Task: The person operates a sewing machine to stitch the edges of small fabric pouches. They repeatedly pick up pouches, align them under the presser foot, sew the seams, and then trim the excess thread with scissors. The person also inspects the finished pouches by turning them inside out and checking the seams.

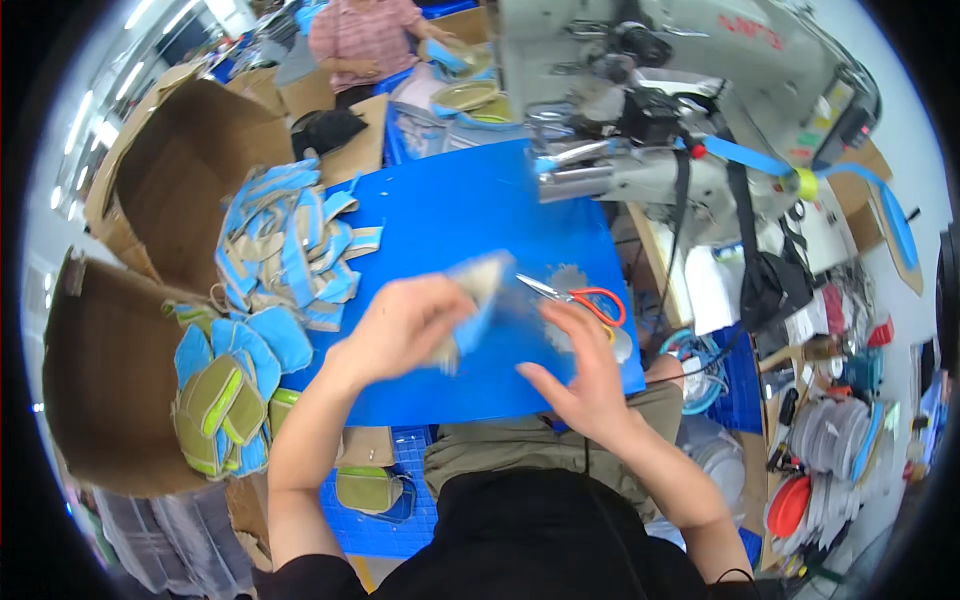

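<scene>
My left hand point(405, 325) is closed on a blue and beige fabric piece point(484, 284), smeared by motion, above the blue tabletop point(440, 215). My right hand point(590, 380) is apart from it, thumb and fingers spread with nothing seen between them. Just beyond the right fingertips lie scissors point(598, 305) with orange-red handles, their blades pointing left. Grey scraps show around the scissors, partly covered by the hand. A heap of blue and beige fabric strips point(295, 240) rests on the table's left side.
Cardboard boxes point(110, 380) stand at the left, with blue and green fabric pieces point(225, 390) at their edge. A large sewing machine point(640, 130) overhangs the far right. Another person point(365, 45) works across the table. A blue crate point(400, 530) sits below the near edge.
</scene>
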